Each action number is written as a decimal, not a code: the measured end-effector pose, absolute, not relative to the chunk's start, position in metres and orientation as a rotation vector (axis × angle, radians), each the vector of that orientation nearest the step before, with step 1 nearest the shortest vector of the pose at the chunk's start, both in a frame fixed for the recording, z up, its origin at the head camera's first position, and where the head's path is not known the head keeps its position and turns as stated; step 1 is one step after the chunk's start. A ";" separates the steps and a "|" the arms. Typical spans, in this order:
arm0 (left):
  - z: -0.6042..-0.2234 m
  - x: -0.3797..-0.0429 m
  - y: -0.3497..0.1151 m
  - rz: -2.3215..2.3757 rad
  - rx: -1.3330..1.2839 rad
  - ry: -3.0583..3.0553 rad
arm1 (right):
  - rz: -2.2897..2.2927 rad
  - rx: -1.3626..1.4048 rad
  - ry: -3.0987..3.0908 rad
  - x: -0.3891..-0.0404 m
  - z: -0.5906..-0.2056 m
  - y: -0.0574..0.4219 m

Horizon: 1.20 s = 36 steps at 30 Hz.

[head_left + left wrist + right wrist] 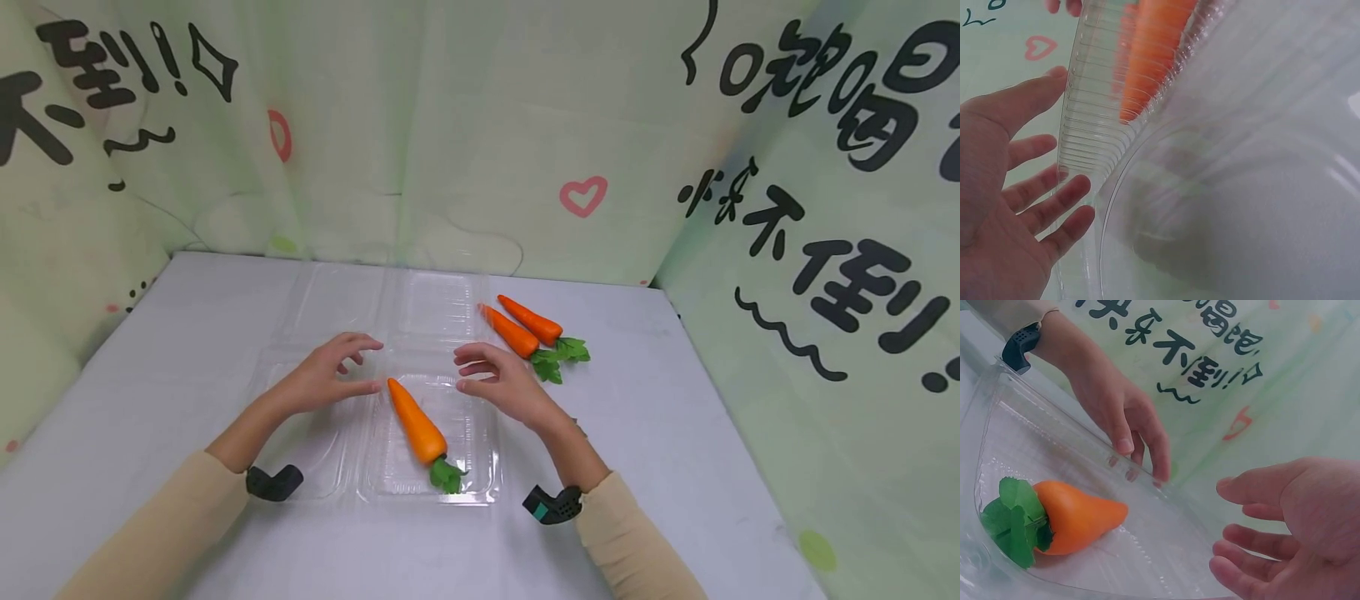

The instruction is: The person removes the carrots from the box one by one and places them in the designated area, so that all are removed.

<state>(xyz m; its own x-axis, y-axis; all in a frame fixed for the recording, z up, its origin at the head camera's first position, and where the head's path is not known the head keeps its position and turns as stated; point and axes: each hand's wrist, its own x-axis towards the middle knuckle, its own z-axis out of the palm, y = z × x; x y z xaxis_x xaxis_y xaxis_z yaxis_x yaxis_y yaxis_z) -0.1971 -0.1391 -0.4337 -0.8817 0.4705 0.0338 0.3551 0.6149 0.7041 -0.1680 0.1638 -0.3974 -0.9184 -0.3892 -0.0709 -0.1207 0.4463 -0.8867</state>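
Observation:
An orange toy carrot (pixel 414 421) with green leaves lies slantwise in the right-hand compartment of a clear plastic container (pixel 491 492), its tip towards the back. My left hand (pixel 330 375) holds nothing; its loosely bent fingers are at the container's left side, near the carrot's tip. Opposite, my right hand (pixel 504 382) hovers by the container's right side with relaxed, slightly spread fingers and nothing in its grasp. The right wrist view shows the carrot (pixel 1075 519) inside the tray, with the left fingertips close to the far rim.
Two more toy carrots, one (pixel 512 332) beside the other (pixel 531 319), lie on the white table (pixel 622 383) at the back right. Another clear tray part (pixel 300 475) sits left of the carrot, and clear lids (pixel 442 300) lie behind. A printed curtain (pixel 480 125) encloses the table.

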 end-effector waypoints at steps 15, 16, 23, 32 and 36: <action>-0.433 -0.196 -0.139 1.093 0.707 2.693 | -1.462 -0.504 2.355 -0.167 -0.404 0.155; -0.433 -0.196 -0.139 1.094 0.706 2.693 | -1.460 -0.509 2.355 -0.167 -0.404 0.154; -0.433 -0.197 -0.138 1.095 0.696 2.699 | -1.445 -0.549 2.355 -0.167 -0.406 0.150; -0.433 -0.197 -0.138 1.095 0.695 2.698 | -1.435 -0.548 2.327 -0.167 -0.409 0.144; -0.433 -0.197 -0.137 1.091 0.683 2.698 | -1.436 -0.563 2.313 -0.166 -0.411 0.142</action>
<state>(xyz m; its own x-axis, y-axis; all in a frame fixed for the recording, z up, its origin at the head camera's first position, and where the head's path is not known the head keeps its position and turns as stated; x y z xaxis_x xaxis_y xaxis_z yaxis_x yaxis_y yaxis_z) -0.1968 -0.1372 -0.4327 -0.8846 0.4654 0.0289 0.3547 0.6312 0.6897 -0.1663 0.1416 -0.4106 -0.8561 -0.5087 -0.0916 -0.1435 0.4042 -0.9033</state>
